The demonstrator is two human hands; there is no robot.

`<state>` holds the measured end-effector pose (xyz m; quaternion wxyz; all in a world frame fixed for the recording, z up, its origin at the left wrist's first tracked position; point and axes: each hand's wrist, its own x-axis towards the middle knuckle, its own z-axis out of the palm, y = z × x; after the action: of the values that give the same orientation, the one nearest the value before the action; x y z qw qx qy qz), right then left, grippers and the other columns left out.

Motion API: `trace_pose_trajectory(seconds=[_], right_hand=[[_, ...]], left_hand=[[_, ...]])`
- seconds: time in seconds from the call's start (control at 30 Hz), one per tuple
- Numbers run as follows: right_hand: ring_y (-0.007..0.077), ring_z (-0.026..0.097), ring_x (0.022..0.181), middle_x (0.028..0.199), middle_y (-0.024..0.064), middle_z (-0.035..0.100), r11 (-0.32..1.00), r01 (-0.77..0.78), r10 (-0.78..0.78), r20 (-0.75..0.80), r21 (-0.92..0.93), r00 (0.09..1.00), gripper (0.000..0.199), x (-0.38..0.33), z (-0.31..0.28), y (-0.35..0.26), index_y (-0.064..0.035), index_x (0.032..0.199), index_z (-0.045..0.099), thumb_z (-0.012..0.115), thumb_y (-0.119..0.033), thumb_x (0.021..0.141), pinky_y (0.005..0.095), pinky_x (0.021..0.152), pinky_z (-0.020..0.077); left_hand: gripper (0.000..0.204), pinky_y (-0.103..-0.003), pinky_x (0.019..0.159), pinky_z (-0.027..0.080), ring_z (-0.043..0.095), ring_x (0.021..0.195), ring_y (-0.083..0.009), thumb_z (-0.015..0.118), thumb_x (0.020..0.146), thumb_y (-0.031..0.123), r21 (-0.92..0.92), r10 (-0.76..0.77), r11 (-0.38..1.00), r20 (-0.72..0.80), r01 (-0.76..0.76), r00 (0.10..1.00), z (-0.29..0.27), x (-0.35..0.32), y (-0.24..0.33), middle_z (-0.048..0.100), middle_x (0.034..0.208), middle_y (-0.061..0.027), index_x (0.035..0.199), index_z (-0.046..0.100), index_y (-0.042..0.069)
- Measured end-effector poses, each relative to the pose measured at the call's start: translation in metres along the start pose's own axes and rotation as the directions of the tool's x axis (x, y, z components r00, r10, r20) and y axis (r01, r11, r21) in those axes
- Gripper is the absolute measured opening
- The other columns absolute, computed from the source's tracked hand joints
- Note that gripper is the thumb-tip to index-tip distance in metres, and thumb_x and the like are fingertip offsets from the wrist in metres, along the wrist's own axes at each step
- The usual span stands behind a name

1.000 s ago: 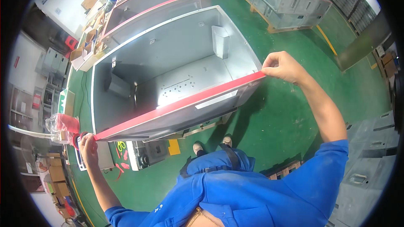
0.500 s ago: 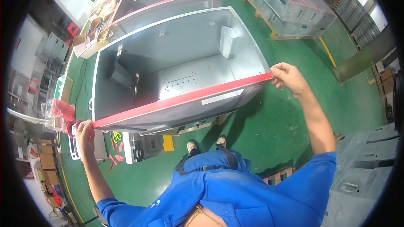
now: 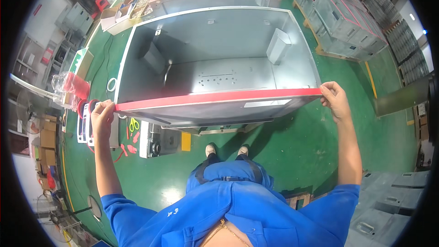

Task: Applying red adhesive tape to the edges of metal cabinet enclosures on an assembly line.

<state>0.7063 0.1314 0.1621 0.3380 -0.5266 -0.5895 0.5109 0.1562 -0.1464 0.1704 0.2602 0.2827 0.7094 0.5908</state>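
Note:
A large open-topped grey metal box (image 3: pixel 219 121) stands in front of me. A flat red strip of tape (image 3: pixel 219 97) runs along its near top rim from corner to corner. At the near left corner my left hand (image 3: pixel 103 113) is closed, fingers pinching that end of the strip. My right hand (image 3: pixel 337 103) pinches the other end at the near right corner, thumb against the fingers. Inside the box are small holes in the bottom and an angled metal piece (image 3: pixel 278 46) near the right wall. The other rims I can see are pale and bare.
Behind stands another metal box (image 3: pixel 215 1) with red-edged rims. Boxes on pallets (image 3: pixel 350 25) fill the far right. On the left are yellow-green scissors (image 3: pixel 133 124), red scraps (image 3: pixel 132 149), a red roll in plastic (image 3: pixel 76 85) and parts cartons (image 3: pixel 115 19). More metal boxes (image 3: pixel 388 201) lie lower right.
My view has shifted, so the box sits farther right and its near rim looks more level. Both hands stay at the same two corners with the strip between them.

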Motion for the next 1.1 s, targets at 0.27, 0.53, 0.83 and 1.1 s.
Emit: trace_pose_trajectory(seconds=[0.27,0.53,0.83,1.1], right_hand=[[0.0057,0.051,0.06,0.075,0.0013,0.057,1.0,-0.005,0.006,-0.005,0.029,1.0,0.025,-0.0003,-0.0009,0.0022,-0.0036,0.09,0.055,0.065,-0.023,0.079,0.017,0.052,0.04],[0.0054,0.05,0.06,0.075,0.0003,0.057,0.998,0.001,0.0,-0.008,0.068,1.0,0.025,-0.001,-0.0003,0.0031,-0.0042,0.09,0.056,0.066,-0.024,0.079,0.017,0.052,0.0399],[0.0053,0.049,0.061,0.075,-0.0002,0.055,0.997,-0.004,0.004,0.0,0.076,1.0,0.024,0.0003,-0.0016,0.0065,-0.004,0.092,0.055,0.064,-0.023,0.08,0.0172,0.053,0.0397],[0.005,0.049,0.062,0.076,-0.0007,0.055,0.998,0.013,-0.012,-0.016,0.063,1.0,0.024,-0.0023,-0.0001,0.0051,-0.0039,0.091,0.055,0.064,-0.023,0.081,0.0173,0.054,0.0394]], left_hand=[[0.008,-0.015,0.043,0.024,0.038,0.051,-0.0007,0.063,0.076,0.009,-0.012,0.015,1.0,-0.023,-0.015,1.0,0.0039,-0.0005,0.0004,0.053,0.074,0.0027,0.076,0.057,0.004],[0.009,-0.015,0.042,0.024,0.038,0.051,-0.0012,0.063,0.076,0.007,-0.03,0.051,0.998,0.005,-0.051,0.999,0.0031,0.0013,-0.0022,0.053,0.077,0.0011,0.07,0.056,0.004],[0.01,-0.015,0.042,0.024,0.038,0.05,-0.0018,0.062,0.076,0.004,-0.053,0.056,0.997,0.002,-0.055,0.998,0.005,-0.0002,-0.0024,0.051,0.079,-0.0003,0.069,0.055,0.003],[0.01,-0.016,0.044,0.024,0.038,0.051,-0.0017,0.063,0.075,0.004,-0.039,0.049,0.998,-0.014,-0.049,0.999,0.0062,0.0005,-0.0026,0.051,0.078,-0.0001,0.069,0.055,0.003]])
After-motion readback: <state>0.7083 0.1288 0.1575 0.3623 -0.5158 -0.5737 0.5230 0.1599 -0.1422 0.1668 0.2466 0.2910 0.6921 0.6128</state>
